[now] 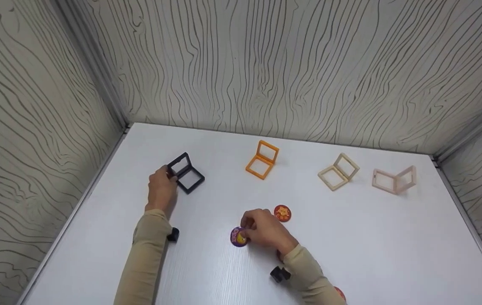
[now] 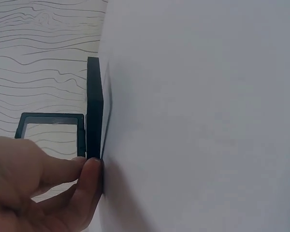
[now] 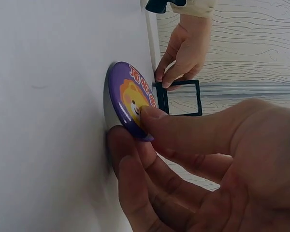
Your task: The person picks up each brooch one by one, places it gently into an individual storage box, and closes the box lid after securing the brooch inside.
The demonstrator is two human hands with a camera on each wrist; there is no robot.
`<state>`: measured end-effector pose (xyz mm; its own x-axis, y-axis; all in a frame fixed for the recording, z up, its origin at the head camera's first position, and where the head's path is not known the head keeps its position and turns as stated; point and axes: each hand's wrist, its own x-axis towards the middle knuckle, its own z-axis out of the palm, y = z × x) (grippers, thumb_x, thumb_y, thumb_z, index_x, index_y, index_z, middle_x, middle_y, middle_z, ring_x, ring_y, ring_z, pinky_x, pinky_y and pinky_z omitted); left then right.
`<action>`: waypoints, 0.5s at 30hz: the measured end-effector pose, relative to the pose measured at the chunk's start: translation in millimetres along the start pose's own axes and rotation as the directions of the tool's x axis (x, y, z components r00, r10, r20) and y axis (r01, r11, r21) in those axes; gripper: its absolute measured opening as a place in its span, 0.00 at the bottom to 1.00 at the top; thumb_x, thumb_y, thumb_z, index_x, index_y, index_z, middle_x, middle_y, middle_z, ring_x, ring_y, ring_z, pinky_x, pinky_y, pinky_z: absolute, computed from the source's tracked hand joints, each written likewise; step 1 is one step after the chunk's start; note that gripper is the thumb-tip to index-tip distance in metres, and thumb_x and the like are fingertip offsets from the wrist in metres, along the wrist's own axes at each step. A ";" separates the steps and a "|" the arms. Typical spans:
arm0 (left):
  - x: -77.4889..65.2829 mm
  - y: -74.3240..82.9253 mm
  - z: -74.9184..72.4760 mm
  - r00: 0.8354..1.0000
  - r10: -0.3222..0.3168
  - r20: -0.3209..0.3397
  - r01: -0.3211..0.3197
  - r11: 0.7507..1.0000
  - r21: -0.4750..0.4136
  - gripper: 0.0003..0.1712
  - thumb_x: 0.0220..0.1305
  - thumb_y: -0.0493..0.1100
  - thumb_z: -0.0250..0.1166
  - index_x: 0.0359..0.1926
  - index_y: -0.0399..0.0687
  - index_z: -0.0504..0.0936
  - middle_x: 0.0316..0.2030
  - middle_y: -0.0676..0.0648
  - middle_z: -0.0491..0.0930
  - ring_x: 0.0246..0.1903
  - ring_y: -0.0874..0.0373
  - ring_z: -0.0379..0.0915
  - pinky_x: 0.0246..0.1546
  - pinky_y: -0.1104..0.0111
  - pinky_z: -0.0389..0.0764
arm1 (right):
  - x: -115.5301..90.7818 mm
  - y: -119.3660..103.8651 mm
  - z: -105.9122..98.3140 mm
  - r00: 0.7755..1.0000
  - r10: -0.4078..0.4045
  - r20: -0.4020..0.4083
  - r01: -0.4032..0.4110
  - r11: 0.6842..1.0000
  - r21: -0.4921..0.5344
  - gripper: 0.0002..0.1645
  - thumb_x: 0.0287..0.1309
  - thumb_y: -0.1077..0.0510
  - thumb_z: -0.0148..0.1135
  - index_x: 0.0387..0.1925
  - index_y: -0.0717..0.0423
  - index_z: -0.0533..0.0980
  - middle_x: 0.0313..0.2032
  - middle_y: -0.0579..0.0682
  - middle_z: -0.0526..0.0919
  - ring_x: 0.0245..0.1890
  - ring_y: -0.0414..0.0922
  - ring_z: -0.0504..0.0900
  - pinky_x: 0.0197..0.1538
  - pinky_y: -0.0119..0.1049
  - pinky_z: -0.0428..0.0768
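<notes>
My left hand (image 1: pixel 162 192) is at the left of the table and pinches the edge of a black hinged display frame (image 2: pixel 94 111) between thumb and fingers. That frame stands unfolded, one half on the table and the other tilted up. Nearer the front middle, my right hand (image 1: pixel 266 228) pinches a round purple button badge (image 3: pixel 130 99) with a yellow lion and lettering on it. The thumb lies on its printed face and the fingers are behind it; the badge is tilted close over the table. A red badge (image 1: pixel 282 213) with a yellow figure lies just beyond the right hand.
An orange frame (image 1: pixel 266 162), a beige frame (image 1: pixel 341 172) and a pale pink frame (image 1: pixel 396 186) stand unfolded along the back of the white table (image 1: pixel 351 237). Another red badge (image 1: pixel 340 292) shows partly beside the right sleeve. Wood-patterned panels (image 1: pixel 241 63) enclose the back and sides.
</notes>
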<state>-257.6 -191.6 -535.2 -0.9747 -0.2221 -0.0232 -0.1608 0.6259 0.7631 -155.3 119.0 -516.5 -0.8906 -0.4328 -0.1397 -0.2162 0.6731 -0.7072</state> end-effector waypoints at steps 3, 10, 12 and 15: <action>-3.8 0.2 2.5 1.000 0.016 0.009 -0.016 1.000 0.004 0.10 0.70 0.34 0.58 0.49 0.36 0.78 0.45 0.34 0.83 0.45 0.43 0.83 0.46 0.52 0.82 | -0.1 1.3 -0.1 1.000 -0.010 0.007 0.010 1.000 0.013 0.03 0.58 0.60 0.70 0.35 0.52 0.83 0.30 0.42 0.81 0.32 0.42 0.77 0.37 0.38 0.77; -10.6 3.6 6.8 0.998 0.029 0.053 -0.030 1.000 0.005 0.07 0.71 0.35 0.58 0.47 0.39 0.78 0.44 0.36 0.83 0.45 0.43 0.82 0.46 0.53 0.82 | 0.0 3.0 -3.4 1.000 -0.005 0.025 0.004 1.000 0.014 0.03 0.58 0.59 0.70 0.35 0.51 0.82 0.31 0.42 0.80 0.33 0.41 0.77 0.38 0.38 0.77; -12.1 5.9 7.7 0.997 0.039 0.065 -0.039 0.999 0.000 0.06 0.70 0.35 0.58 0.46 0.39 0.78 0.44 0.36 0.83 0.45 0.44 0.82 0.47 0.53 0.81 | 0.5 2.9 -5.3 1.000 -0.015 0.026 0.015 1.000 0.014 0.03 0.59 0.60 0.69 0.35 0.51 0.82 0.31 0.42 0.80 0.33 0.41 0.77 0.38 0.38 0.77; -16.6 6.8 10.4 0.995 0.049 0.091 -0.049 0.999 -0.006 0.06 0.70 0.35 0.59 0.45 0.40 0.79 0.43 0.38 0.84 0.44 0.45 0.82 0.47 0.53 0.81 | -0.5 3.9 -6.3 0.999 -0.022 0.031 0.022 1.000 0.008 0.03 0.60 0.60 0.67 0.36 0.51 0.83 0.31 0.41 0.80 0.34 0.41 0.77 0.38 0.39 0.77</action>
<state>-244.0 -175.9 -536.3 -0.9915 -0.1222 -0.0441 -0.1120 0.6314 0.7673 -158.3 125.6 -514.9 -0.8729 -0.4658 -0.1452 -0.2323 0.6585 -0.7158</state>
